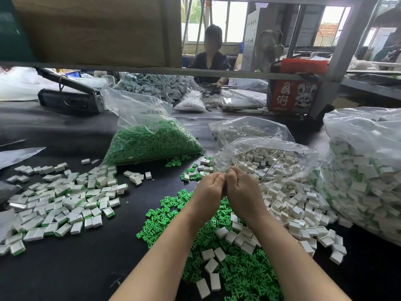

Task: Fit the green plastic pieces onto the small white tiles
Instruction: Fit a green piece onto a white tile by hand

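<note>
My left hand point(209, 189) and my right hand point(240, 187) are pressed together above the table, fingers curled inward. Whatever they pinch is hidden between the fingertips. Below them lies a heap of loose green plastic pieces point(238, 272) with several white tiles point(211, 265) scattered on top. More empty white tiles point(288, 205) spill from an open clear bag to the right. To the left sits a spread of tiles with green fitted in them point(65, 203).
A clear bag of green pieces point(152, 142) stands at centre back. A large bag of fitted tiles point(364, 170) fills the right edge. A metal shelf rail point(152, 70) crosses overhead, with a red carton point(293, 96) beyond. Another person sits across the table.
</note>
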Demonstrator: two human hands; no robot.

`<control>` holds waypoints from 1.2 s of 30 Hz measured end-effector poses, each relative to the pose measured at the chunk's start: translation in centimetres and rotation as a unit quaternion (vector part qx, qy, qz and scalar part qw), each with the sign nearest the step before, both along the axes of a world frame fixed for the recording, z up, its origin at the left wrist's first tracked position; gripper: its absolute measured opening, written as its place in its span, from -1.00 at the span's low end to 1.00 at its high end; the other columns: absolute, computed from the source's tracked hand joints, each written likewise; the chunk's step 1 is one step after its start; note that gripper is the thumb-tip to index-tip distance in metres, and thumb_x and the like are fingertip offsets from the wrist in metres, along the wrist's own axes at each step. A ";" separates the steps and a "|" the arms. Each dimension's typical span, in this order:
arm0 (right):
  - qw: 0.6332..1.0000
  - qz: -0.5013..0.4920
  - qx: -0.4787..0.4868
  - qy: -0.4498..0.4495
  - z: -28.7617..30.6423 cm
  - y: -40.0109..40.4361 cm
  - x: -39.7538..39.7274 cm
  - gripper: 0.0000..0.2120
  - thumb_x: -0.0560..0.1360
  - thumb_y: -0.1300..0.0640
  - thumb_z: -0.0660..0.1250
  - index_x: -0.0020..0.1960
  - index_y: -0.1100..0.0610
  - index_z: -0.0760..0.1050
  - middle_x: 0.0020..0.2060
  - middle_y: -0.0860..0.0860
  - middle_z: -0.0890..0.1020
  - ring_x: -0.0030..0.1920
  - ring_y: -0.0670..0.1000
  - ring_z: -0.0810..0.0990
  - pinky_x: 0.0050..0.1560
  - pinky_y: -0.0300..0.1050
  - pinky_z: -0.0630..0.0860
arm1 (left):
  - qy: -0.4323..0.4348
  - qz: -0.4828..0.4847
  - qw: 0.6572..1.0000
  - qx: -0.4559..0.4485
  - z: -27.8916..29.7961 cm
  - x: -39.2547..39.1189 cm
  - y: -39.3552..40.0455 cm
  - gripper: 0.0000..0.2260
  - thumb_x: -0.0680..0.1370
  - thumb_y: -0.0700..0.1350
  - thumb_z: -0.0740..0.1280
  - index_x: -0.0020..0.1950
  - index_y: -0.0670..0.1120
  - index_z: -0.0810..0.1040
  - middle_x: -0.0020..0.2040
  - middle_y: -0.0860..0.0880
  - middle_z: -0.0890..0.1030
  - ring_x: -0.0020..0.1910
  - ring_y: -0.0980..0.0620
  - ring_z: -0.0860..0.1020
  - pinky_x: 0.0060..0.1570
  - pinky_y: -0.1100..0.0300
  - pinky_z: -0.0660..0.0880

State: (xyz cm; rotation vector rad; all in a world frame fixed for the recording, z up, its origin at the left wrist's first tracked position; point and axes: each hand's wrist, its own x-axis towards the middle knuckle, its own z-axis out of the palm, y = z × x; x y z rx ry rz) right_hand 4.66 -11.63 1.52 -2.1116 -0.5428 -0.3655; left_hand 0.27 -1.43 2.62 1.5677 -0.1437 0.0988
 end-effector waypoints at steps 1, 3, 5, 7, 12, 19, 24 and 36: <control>1.000 0.000 0.002 0.000 0.0 0.0 0.0 -0.71 0.50 -0.01 -0.02 -0.35 0.02 0.30 -0.45 -0.06 0.45 -0.42 -0.14 0.39 -0.42 -0.26 0.22 | 0.003 0.002 1.000 0.000 0.0 0.0 0.1 -0.67 0.70 -0.19 0.06 -0.14 -0.16 0.54 -0.38 0.13 0.62 -0.36 0.28 0.55 -0.31 0.43 0.45; 1.000 0.000 0.008 0.001 0.0 0.1 -0.1 -0.70 0.50 -0.01 -0.02 -0.35 0.02 0.31 -0.45 -0.06 0.45 -0.43 -0.15 0.39 -0.43 -0.28 0.24 | 0.009 0.003 1.000 -0.001 -0.1 0.1 0.2 -0.68 0.70 -0.18 0.07 -0.12 -0.16 0.55 -0.35 0.11 0.64 -0.32 0.26 0.58 -0.28 0.41 0.47; 1.000 0.000 0.010 0.004 0.0 0.1 -0.1 -0.70 0.50 -0.01 -0.02 -0.34 0.02 0.32 -0.44 -0.06 0.46 -0.43 -0.15 0.40 -0.43 -0.28 0.23 | 0.014 0.002 1.000 -0.006 -0.1 0.1 0.2 -0.68 0.70 -0.18 0.07 -0.11 -0.16 0.56 -0.32 0.09 0.66 -0.27 0.23 0.61 -0.25 0.39 0.48; 1.000 0.003 0.013 0.008 0.0 0.1 -0.2 -0.70 0.50 -0.01 -0.03 -0.34 0.03 0.32 -0.44 -0.05 0.47 -0.41 -0.14 0.40 -0.41 -0.23 0.24 | 0.018 0.004 1.000 -0.009 -0.1 0.2 0.1 -0.68 0.70 -0.17 0.07 -0.10 -0.16 0.56 -0.29 0.08 0.67 -0.23 0.21 0.62 -0.22 0.38 0.49; 1.000 0.006 0.012 0.008 0.2 0.0 -0.3 -0.70 0.51 -0.01 -0.03 -0.33 0.03 0.32 -0.43 -0.04 0.47 -0.40 -0.11 0.41 -0.39 -0.19 0.26 | 0.017 0.003 1.000 -0.003 -0.2 0.2 0.1 -0.68 0.70 -0.17 0.07 -0.10 -0.15 0.56 -0.30 0.09 0.66 -0.25 0.21 0.61 -0.23 0.38 0.49; 0.996 0.063 0.025 0.062 1.2 -0.6 0.1 -0.65 0.64 0.14 0.09 -0.31 0.07 0.40 -0.41 -0.05 0.49 -0.36 -0.05 0.43 -0.28 -0.04 0.35 | 0.007 -0.016 1.000 -0.001 -0.2 0.7 1.3 -0.75 0.60 -0.07 0.15 -0.18 -0.18 0.45 -0.37 0.01 0.42 -0.36 0.08 0.34 -0.31 0.32 0.29; 0.979 0.102 0.123 0.128 1.9 -1.2 0.4 -0.59 0.65 0.22 0.11 -0.38 0.07 0.35 -0.51 -0.09 0.37 -0.47 -0.11 0.30 -0.32 -0.06 0.25 | -0.002 -0.044 0.999 -0.001 -0.2 0.7 2.3 -0.76 0.57 -0.09 0.17 -0.31 -0.01 0.37 -0.42 0.11 0.32 -0.43 0.14 0.24 -0.40 0.34 0.22; 0.980 0.085 0.161 0.083 2.0 0.1 -0.4 -0.62 0.66 0.17 0.11 -0.35 0.07 0.32 -0.45 -0.03 0.38 -0.36 0.00 0.33 -0.25 0.06 0.30 | -0.003 -0.029 0.999 -0.023 -0.2 0.8 2.5 -0.75 0.59 -0.06 0.18 -0.29 0.03 0.45 -0.35 0.09 0.36 -0.37 0.15 0.28 -0.27 0.28 0.27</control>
